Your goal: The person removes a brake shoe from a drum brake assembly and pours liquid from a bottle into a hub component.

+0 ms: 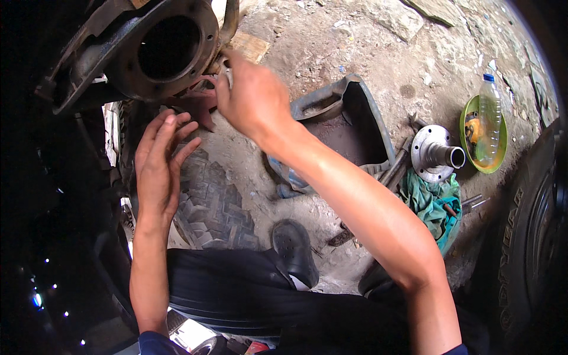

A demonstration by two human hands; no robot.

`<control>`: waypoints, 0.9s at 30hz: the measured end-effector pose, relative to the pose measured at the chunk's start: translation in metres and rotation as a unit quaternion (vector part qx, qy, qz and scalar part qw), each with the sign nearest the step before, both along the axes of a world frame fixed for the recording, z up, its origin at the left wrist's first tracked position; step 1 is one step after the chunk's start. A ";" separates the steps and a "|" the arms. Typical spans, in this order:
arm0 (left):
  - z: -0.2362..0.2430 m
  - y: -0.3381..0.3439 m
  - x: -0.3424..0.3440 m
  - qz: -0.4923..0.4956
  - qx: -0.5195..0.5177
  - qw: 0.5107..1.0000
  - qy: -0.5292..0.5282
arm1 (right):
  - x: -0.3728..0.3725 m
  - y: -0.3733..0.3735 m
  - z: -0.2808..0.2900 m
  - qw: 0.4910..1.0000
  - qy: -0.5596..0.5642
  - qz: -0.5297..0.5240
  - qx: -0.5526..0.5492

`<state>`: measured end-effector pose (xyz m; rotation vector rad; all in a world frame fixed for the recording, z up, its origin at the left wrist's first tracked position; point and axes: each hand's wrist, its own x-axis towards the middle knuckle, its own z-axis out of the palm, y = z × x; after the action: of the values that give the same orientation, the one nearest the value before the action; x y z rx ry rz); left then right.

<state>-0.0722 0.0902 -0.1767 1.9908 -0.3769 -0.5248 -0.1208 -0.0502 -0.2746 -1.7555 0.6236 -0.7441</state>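
At the upper left is a rusty round metal flange (pixel 204 56) with a large dark hole and bolt holes around it. My right hand (pixel 254 97) is closed at the flange's right edge, fingers curled and pinched together. Whatever sits between those fingers is too small and hidden to name. Below the flange, my left hand (pixel 160 154) is raised with its fingers apart and nothing in them. A dull red piece (pixel 204 106) shows under the flange, between my two hands, partly covered.
A cut-open plastic container (pixel 378 127) sits on the dirt floor. Right of it are a metal spindle (pixel 432 154), a green cloth (pixel 429 201) and a yellow-green bowl (pixel 503 139) with a clear bottle (pixel 488 118). Tyres stand right (pixel 520 236) and lie below my left hand (pixel 216 207).
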 end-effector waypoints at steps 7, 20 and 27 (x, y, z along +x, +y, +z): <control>0.003 -0.003 0.019 0.035 -0.237 0.958 0.156 | 0.036 -0.027 0.023 0.994 -0.053 -0.023 0.094; -0.016 -0.019 0.043 0.039 -0.149 0.987 0.041 | 0.061 -0.009 0.023 0.976 -0.146 -0.140 0.078; -0.016 -0.017 0.045 0.063 -0.099 0.993 0.007 | 0.056 -0.013 0.023 0.986 -0.117 -0.107 0.058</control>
<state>-0.0274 0.0729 -0.1924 1.8042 -0.2808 -0.4052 -0.0649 -0.0635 -0.2516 -1.4823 0.6865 -1.0240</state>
